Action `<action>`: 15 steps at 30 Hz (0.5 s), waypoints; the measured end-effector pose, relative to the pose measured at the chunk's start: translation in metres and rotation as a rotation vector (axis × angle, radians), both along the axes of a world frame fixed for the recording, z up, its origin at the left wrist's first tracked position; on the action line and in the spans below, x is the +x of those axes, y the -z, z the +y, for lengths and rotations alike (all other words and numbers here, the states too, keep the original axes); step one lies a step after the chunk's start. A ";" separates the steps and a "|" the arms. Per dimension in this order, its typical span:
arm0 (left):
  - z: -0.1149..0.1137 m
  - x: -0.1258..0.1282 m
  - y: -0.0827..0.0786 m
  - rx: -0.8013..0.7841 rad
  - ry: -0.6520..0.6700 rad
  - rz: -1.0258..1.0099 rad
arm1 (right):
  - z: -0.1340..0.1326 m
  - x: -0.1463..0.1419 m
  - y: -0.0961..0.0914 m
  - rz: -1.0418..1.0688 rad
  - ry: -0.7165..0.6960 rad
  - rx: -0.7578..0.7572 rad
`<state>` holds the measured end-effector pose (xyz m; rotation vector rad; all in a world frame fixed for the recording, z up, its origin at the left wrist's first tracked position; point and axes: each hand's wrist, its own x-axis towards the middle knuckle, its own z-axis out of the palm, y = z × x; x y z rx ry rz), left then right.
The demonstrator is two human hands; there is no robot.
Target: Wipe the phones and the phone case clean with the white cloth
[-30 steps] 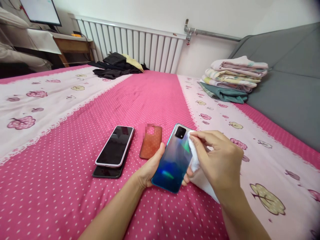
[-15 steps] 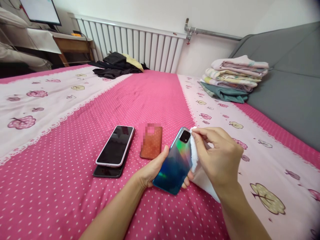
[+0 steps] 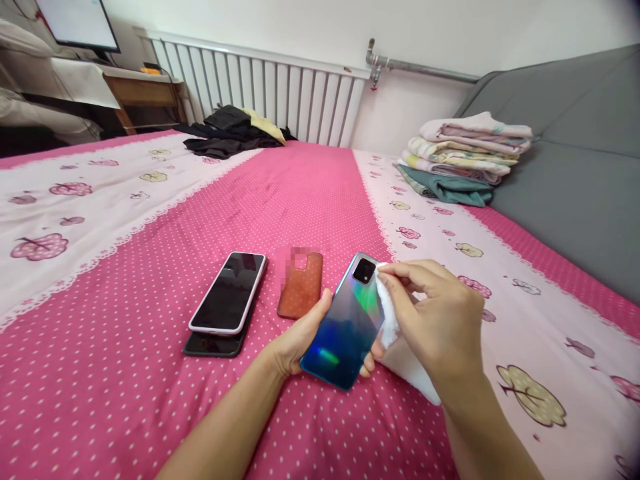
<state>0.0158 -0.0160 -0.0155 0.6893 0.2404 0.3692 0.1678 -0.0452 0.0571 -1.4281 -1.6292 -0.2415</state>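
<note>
A shiny blue-green smartphone (image 3: 345, 327), back side up, lies tilted in my left hand (image 3: 303, 337). The thumb presses its left edge and fingertips curl round the right edge. My right hand (image 3: 437, 313) pinches a white cloth (image 3: 387, 310) between thumb and fingers, against the phone's right edge by the camera block. The cloth's lower part hangs beneath my right hand. Left of the phone lies an orange-brown phone case (image 3: 303, 290), partly pixelated. Farther left, a phone with a pale rim (image 3: 229, 293) rests on top of a black phone (image 3: 215, 345).
These lie on a bed with a pink dotted bedspread (image 3: 295, 200). Dark clothes (image 3: 230, 130) are heaped at the far edge, before a white radiator (image 3: 265, 87). Folded linens (image 3: 465, 157) are stacked by the grey headboard (image 3: 575, 167). A person (image 3: 25, 80) sits near a monitor (image 3: 77, 23).
The cloth in my right hand has shifted slightly up and left, nearer the camera block. The phone in my left hand has tilted a little and its reflections have changed.
</note>
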 end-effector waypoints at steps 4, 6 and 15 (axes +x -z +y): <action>-0.002 -0.003 -0.002 0.061 0.022 0.102 | 0.003 0.005 -0.002 -0.006 -0.043 0.043; -0.003 -0.003 -0.001 0.100 0.037 0.146 | 0.004 0.009 -0.003 0.016 -0.076 0.041; -0.004 -0.002 0.003 0.144 0.056 0.162 | 0.005 0.012 -0.006 -0.030 -0.208 0.034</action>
